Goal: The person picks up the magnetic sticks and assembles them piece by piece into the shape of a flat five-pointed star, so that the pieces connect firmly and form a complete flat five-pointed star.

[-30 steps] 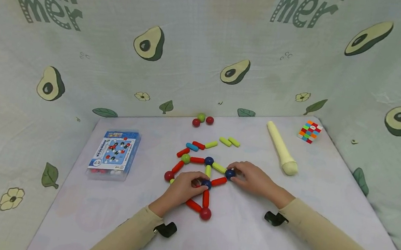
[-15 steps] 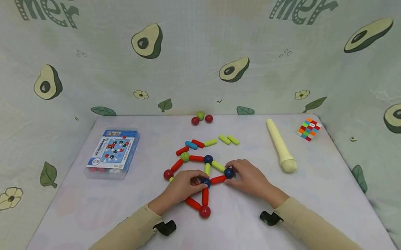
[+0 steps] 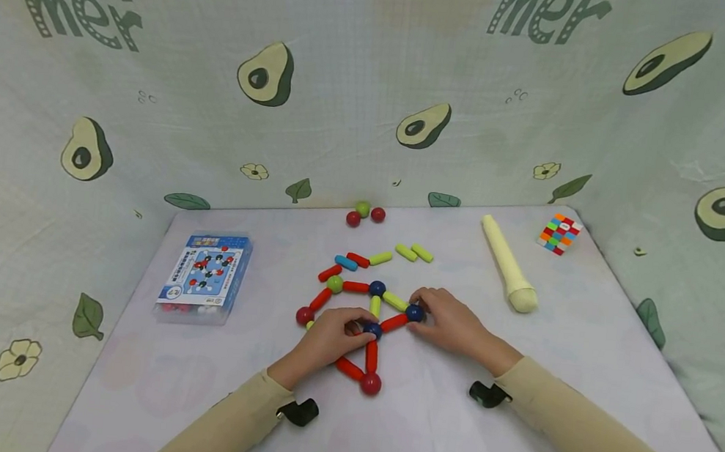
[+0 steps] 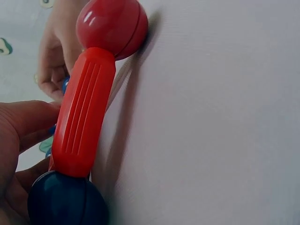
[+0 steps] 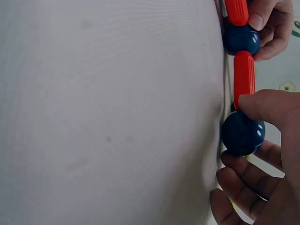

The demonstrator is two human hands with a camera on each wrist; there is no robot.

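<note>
Magnetic balls and rods form a flat linked figure on the table. My left hand [image 3: 333, 341] pinches the dark blue ball [image 3: 373, 329] at its middle, where red and yellow-green rods meet. At the figure's right corner, my right hand [image 3: 452, 322] grips another dark blue ball [image 3: 415, 312]; in the right wrist view its thumb lies on the end of the red rod [image 5: 244, 75] joining both balls. A yellow-green rod [image 3: 396, 301] runs from that corner to a third dark blue ball [image 3: 377, 288]. The red ball [image 3: 371, 384] is the near corner. My left hand hides part of the figure.
Loose rods [image 3: 357, 260] lie just behind the figure, with two red balls and a green ball [image 3: 362, 209] at the back edge. A boxed set [image 3: 205, 276] stands left. A pale yellow club-shaped thing [image 3: 507, 263] and a puzzle cube [image 3: 559, 234] lie right.
My right hand has shifted slightly left, its thumb coming to the red rod's end beside the corner ball. My left hand keeps its place on the middle ball. The head view has tilted slightly.
</note>
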